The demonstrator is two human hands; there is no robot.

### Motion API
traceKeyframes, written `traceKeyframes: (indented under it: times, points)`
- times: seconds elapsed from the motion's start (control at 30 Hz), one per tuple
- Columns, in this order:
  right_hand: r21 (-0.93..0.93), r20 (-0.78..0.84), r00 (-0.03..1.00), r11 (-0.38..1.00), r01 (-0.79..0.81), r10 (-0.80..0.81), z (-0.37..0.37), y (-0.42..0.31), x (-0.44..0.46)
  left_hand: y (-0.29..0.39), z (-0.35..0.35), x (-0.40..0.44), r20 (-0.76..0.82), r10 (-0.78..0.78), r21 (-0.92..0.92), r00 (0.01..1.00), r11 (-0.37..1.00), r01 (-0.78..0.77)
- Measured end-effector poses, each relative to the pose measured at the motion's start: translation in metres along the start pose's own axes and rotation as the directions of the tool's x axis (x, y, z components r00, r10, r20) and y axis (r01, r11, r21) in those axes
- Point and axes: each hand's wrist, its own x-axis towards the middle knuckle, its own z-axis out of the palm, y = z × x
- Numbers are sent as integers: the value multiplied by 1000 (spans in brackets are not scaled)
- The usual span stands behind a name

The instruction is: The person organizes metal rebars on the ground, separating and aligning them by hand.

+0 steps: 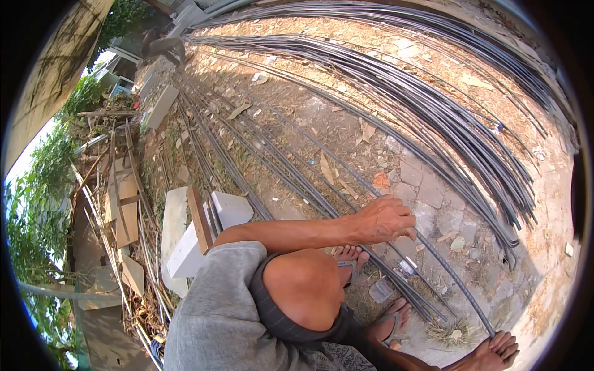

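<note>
A long ribbed steel rebar (455,273) runs diagonally across the ground in the head view. My left hand (387,219) is closed around it partway along, in front of my bent knee. Near its close end, at the lower right, my right hand (497,350) has its fingers wrapped round the bar. Several other rebars (322,204) lie on the ground under and beside my left forearm, their ends close to my sandalled feet (393,321). The far end of the held bar is hard to make out among them.
A thick bundle of rebars (445,117) curves across the dirt at the upper right. White blocks (232,209) and a wooden plank (199,219) stand beside me at left. Boards and poles (120,198) are piled beyond. A dark figure (164,46), possibly a person, is far off.
</note>
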Motion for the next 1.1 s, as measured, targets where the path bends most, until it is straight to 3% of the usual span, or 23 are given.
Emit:
traceKeyframes:
  times: [0.63, 0.73, 0.83, 0.97, 1.1]
  points:
    - [38, -49, 999, 999, 13, -11, -7, 3, -1, -2, 3, -1, -29, -2, 12, 1000, 1000, 2]
    - [-55, -85, 995, 997, 51, -56, -25, 0, -8, -3, 4, -2, -3, -22, 14, 1000, 1000, 22]
    - [-98, -73, 997, 994, -37, 30, -31, 3, -10, -5, 6, -3, 29, -36, -9, 999, 999, 36]
    - [-181, -354, 930, 983, 39, -102, -8, 15, -7, -6, 11, -3, 89, -60, -27, 994, 998, 63]
    - [-273, -640, 760, 958, -85, -115, 1, 26, 1, -9, 16, -4, 217, -170, -71, 961, 979, 189]
